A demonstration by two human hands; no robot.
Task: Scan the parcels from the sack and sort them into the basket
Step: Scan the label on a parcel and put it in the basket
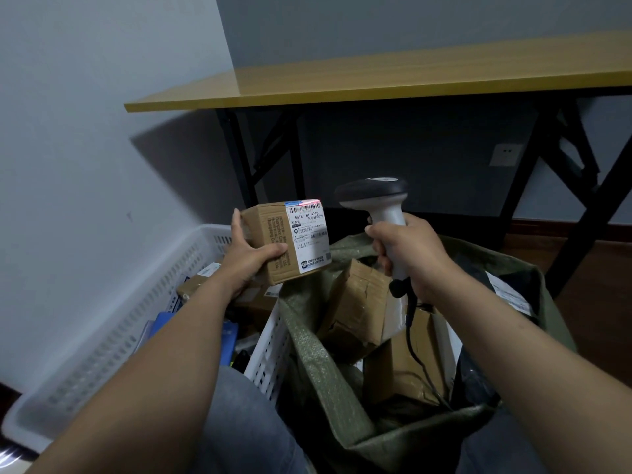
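Fingers (pixel 236 224) of left hand (pixel 246 256) grip a parcel (pixel 270 227), of right hand (pixel 415 254) the scanner (pixel 386 213), facing a yellow table (pixel 376 82).

matt cardboard parcel (pixel 273 241), woven plastic sack (pixel 318 371), perforated plastic basket (pixel 113 336)

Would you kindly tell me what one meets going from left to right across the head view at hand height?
white basket → left hand → labelled cardboard parcel → barcode scanner → right hand. The sack overlaps several of these, so it is left out.
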